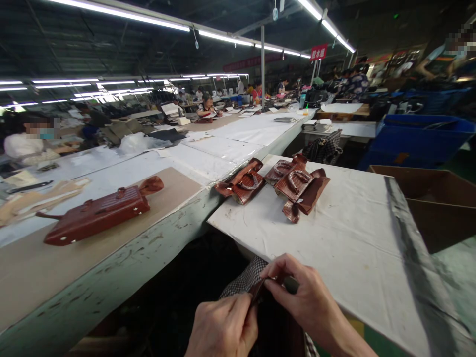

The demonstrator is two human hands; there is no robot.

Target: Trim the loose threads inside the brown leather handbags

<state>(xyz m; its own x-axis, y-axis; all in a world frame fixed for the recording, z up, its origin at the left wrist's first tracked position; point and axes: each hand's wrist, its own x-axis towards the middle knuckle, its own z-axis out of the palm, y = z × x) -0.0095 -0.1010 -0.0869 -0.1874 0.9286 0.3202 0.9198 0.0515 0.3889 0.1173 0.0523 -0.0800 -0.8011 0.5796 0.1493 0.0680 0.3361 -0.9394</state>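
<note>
You have the dark brown piece in front of you, off the near corner of the white-covered table, above a dark gap. Its held edge is a narrow strip slanting from near left to far right, its upper end pointing away from you; below, the rest hangs between your wrists, mostly hidden. Your left grip is closed around the lower end of that edge, and your right grip pinches the upper end between thumb and fingers. Black-and-white checked cloth bulges softly just beyond your left knuckles.

Ahead of you, glossy reddish-brown bags with a scaly, crocodile-like grain lie in a loose cluster, their curved handles arched over the panels and loose flaps splayed out. On your left, a long boxy bag lies on the other table, whose side is pale green and scuffed; the bag's long axis runs from near left to far right, with small metal studs at its lower corners. To your right stand an open cardboard box and a smooth blue bin.
</note>
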